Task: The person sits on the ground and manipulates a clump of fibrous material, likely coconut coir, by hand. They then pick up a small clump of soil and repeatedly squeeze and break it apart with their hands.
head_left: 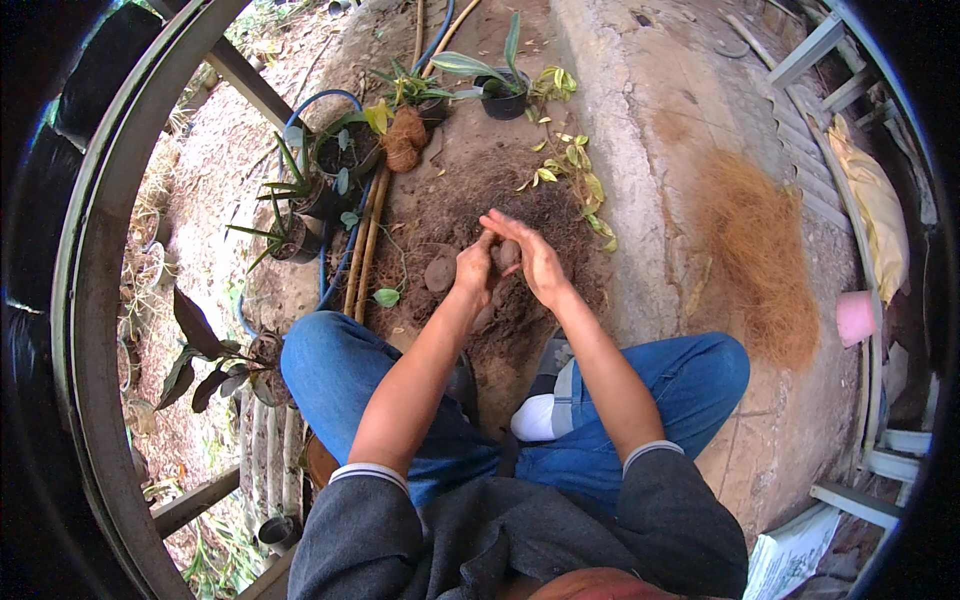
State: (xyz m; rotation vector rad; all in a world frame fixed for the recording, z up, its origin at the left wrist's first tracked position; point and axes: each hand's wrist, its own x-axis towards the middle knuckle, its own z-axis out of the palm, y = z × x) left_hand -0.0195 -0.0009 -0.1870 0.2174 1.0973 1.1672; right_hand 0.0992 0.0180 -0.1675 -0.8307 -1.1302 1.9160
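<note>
Over the dark soil heap [500, 325], my two hands are cupped together in front of my knees. Between the palms sits a round brown lump of soil [508, 254], partly hidden by the fingers. My left hand [474, 268] is curled against its left side. My right hand [535, 262] wraps the other side, with its fingers stretched across toward the left fingertips and slightly blurred. Another rounded soil lump [439, 274] lies on the heap just left of my left hand.
Potted plants [345, 150] stand at the far left beside bamboo poles [366, 245] and a blue hose [322, 275]. A striped-leaf plant [503, 95] stands ahead. A trailing vine [590, 190] borders the soil. Brown fibre [765, 260] spreads over concrete near a pink pot [856, 318].
</note>
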